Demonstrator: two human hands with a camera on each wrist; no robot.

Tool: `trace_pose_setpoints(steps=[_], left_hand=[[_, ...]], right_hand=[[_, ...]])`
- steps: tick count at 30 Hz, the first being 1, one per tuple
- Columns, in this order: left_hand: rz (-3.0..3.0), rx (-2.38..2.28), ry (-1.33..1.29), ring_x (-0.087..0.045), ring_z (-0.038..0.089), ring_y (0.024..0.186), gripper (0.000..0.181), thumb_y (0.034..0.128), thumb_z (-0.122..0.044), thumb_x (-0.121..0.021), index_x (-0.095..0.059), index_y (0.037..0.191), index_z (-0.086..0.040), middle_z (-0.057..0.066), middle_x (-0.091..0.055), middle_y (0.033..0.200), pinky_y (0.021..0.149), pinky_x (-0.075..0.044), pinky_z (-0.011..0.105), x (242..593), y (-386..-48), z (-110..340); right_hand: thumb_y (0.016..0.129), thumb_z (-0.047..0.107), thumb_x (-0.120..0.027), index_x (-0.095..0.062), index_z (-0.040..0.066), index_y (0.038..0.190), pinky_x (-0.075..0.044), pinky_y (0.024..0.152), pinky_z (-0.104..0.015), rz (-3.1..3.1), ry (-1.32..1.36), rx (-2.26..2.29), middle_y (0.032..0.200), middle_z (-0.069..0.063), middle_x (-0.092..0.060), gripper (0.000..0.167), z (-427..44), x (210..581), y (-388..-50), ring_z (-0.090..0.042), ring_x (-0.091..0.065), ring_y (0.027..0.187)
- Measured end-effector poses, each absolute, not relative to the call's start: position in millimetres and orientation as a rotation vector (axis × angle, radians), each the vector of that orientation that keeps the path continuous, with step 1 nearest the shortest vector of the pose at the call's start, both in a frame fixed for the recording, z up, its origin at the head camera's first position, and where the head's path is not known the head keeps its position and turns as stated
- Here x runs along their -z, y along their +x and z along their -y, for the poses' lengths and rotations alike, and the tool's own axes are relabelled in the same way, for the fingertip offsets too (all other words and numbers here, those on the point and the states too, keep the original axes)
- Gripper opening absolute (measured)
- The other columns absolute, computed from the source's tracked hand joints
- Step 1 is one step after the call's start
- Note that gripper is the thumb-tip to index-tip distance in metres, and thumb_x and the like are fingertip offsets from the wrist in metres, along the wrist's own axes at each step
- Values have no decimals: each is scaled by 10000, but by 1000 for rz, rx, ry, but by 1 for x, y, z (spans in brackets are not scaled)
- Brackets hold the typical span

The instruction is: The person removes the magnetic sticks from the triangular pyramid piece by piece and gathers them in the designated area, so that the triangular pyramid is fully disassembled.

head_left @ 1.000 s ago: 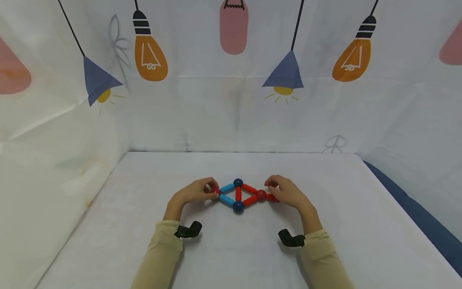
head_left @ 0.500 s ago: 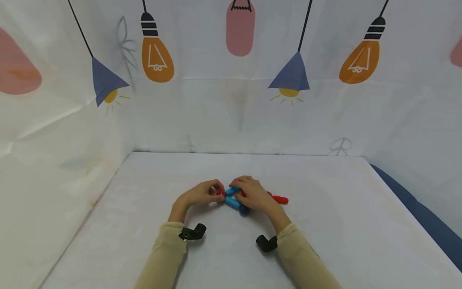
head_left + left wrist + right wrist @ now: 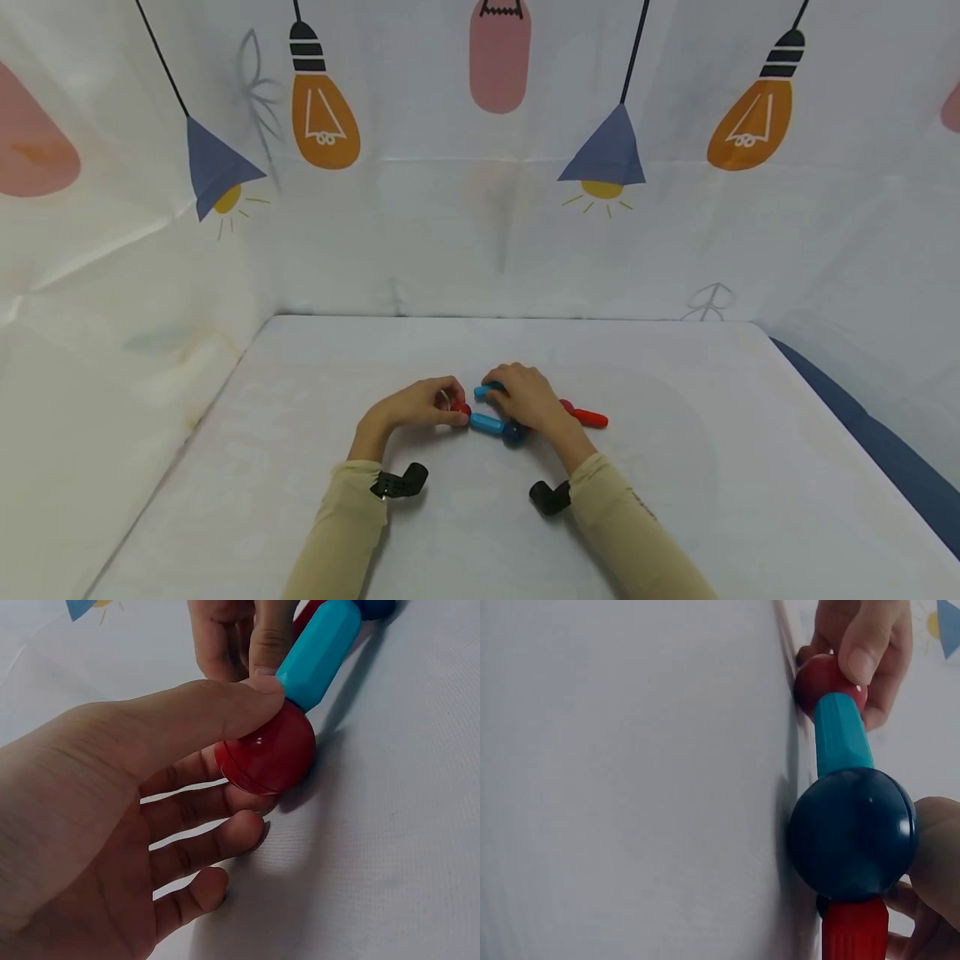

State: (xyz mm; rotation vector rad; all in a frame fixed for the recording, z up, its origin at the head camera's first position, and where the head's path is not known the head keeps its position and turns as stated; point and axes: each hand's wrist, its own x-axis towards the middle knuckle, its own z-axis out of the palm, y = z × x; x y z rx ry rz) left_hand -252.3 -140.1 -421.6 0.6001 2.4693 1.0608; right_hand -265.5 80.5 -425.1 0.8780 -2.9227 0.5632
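Observation:
My left hand [image 3: 416, 404] pinches a red ball [image 3: 277, 750] between thumb and fingers. A light blue rod [image 3: 487, 423] joins that ball to the near dark blue ball [image 3: 513, 434]. Above the frame of rods and balls, my right hand [image 3: 528, 400] has its fingers round the far dark blue ball, mostly hidden. From there a second light blue rod [image 3: 481, 392] points left, its tip apart from the red ball. In the right wrist view a red rod [image 3: 855, 930] leaves the near dark blue ball [image 3: 851, 832]. Another red rod [image 3: 591, 418] sticks out at right.
The white table [image 3: 735, 467] carries the frame near its middle. Behind it hangs a pale sheet [image 3: 435, 233] printed with lamps and bulbs. Dark blue fabric [image 3: 862, 417] lies past the right edge.
My right hand has moved left from the right-hand red rod to the far dark blue ball. The far light blue rod has come away from the red ball in my left hand.

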Motion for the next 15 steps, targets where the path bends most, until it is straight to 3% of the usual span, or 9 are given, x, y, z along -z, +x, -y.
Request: trace_pose_setpoints(steps=[8, 15], left_hand=[[-2487, -1044, 621, -521, 150, 831, 288, 846, -334, -693, -572, 1055, -178, 11, -580, 955, 718, -438, 291, 423, -250, 137], [-2506, -1001, 707, -500, 156, 832, 345, 819, -363, -715, -575, 1089, -200, 9, -575, 940, 708, -422, 297, 426, -252, 139]], right_hand=[[912, 251, -617, -635, 170, 1169, -413, 959, -483, 2861, 850, -621, 1133, -23, -639, 271, -90, 421, -254, -240, -550, 1095], [880, 360, -650, -642, 155, 1146, -470, 785, -292, 2954, 1030, -567, 1022, 8, -631, 336, -97, 414, -227, -119, -517, 925]])
